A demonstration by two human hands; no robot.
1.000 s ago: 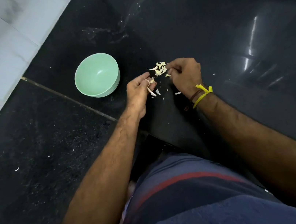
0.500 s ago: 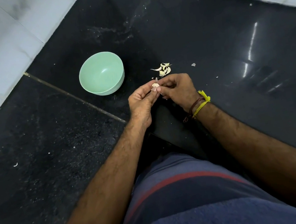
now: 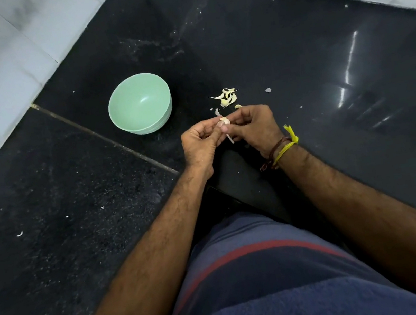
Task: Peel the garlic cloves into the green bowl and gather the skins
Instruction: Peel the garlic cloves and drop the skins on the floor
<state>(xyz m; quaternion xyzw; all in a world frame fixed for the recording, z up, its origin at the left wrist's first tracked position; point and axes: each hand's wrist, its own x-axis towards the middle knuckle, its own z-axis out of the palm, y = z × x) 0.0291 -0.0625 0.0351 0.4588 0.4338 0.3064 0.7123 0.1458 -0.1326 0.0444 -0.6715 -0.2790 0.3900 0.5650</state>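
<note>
I see my left hand (image 3: 200,142) and my right hand (image 3: 252,126) close together, low over the black floor (image 3: 295,63), and both pinch one small garlic clove (image 3: 224,121) between the fingertips. A thin strip of skin (image 3: 230,138) hangs down from the clove. The green bowl (image 3: 139,104) sits to the left and a bit farther away, near but not touching my hands, and I see nothing inside it. A little pile of skins (image 3: 227,97) lies on the floor just beyond my fingers. I think a few things could go wrong. The clove is small and smooth, so it could pop out if I squeeze too hard, and then it would roll off across the floor. The skin could tear and leave bits stuck on. The loose skins are light, so a quick move of my hand could blow them away and make them hard to gather. When I drop the clove, I could miss the bowl because it is off to the side.
</note>
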